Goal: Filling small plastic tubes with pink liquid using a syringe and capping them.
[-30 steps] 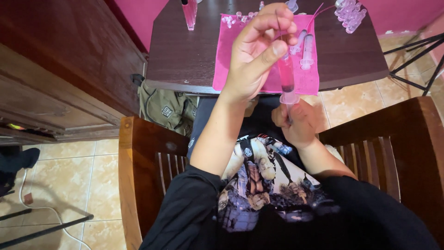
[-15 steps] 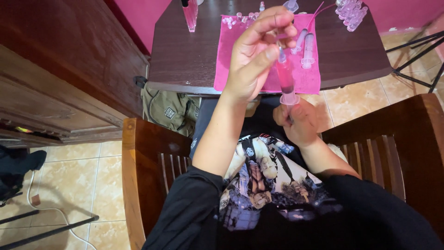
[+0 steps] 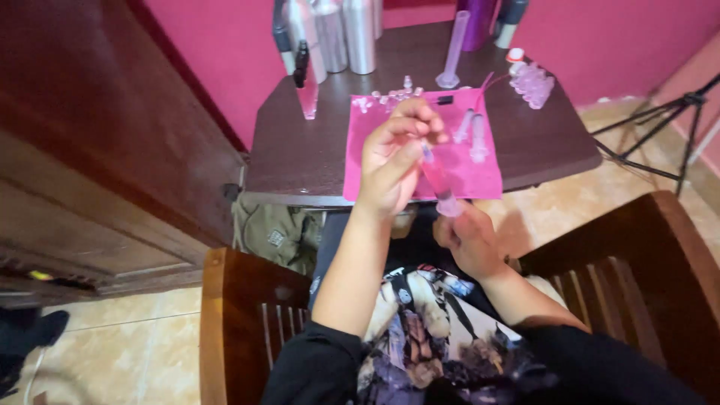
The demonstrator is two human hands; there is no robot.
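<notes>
**Syringe held between both hands above lap**

Presently seated on a wooden chair (image 3: 225,300) at a small dark table (image 3: 300,161), viewed from above.

Left hand (image 3: 390,161): raised, fingers curled narrow around the upper end of a pink syringe (image 3: 436,180), thumb lying along the barrel, fingertips gathered at the plunger end. Syringe tilted, upper end toward the table, lower end down toward the lap.

Right hand (image 3: 469,240): lower, just beneath the syringe tip, fingers closed loosely. Cannot tell whether anything is pinched there; tip and fingers appear to meet, contact partly hidden.

Syringe located in the air in front of the table's near edge, over the lap, between both hands.

On the table: pink cloth (image 3: 480,169) spread at the near edge, partly behind the left hand. Two small clear vials (image 3: 471,135) lying on the cloth to the right. Scatter of small clear caps (image 3: 386,96) along the cloth's far edge. Tall pink measuring cylinder (image 3: 454,49) upright beyond the cloth. Cluster of small bottles (image 3: 531,81) at the far right corner. Silver metal bottles (image 3: 345,34) at the far edge against the pink wall. Narrow pink bottle (image 3: 306,90) at the left side.

Tripod (image 3: 660,139) on the tiled floor, right of the table, well apart.
</notes>
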